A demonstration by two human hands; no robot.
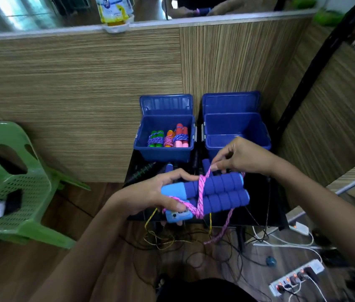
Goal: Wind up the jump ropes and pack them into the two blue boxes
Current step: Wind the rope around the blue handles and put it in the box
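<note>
Head: blue handles [215, 192] in left hand [159, 192]

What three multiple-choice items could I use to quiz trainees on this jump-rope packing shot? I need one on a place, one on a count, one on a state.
1. Where do the wound rope bundles lie?
A. in the left blue box
B. in the right blue box
C. on the green chair

2. How many wound bundles are in that box?
A. one
B. three
C. five

3. What state is the pink rope in?
A. fully wound
B. partly wound round the blue handles
C. untouched on the floor

Key:
1 A: the bundles sit in the left blue box; the right blue box shows none.
2 B: green, orange and red bundles.
3 B: the pink rope crosses the blue handles, its tail hanging; the left hand grips the handles, the right hand pinches the rope.
</note>
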